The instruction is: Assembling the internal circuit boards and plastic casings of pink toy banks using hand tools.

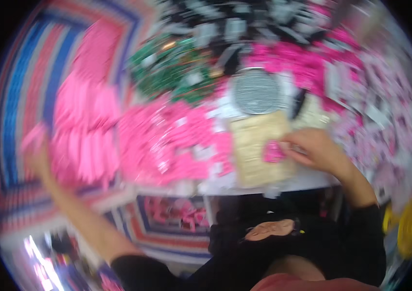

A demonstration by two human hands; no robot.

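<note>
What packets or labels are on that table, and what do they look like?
Pink packets: big heap, centre-left, small and glossy.
Green packets: pile behind the pink ones.
Tan card: upright rectangle at the table's front edge, under the right hand.
Pink piece: small, at the right hand's fingertips.
Dark packets: far edge, blurred.

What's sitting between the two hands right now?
In the head view, heaps of pink packets cover the stretch from the left hand to the tan card under the right hand.

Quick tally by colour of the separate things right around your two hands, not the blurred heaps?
Pink piece under right hand: pink piece 1
Tan cards: tan card 1
Grey round discs: grey disc 1
Left hand holds: cannot tell
Total: 3
</note>
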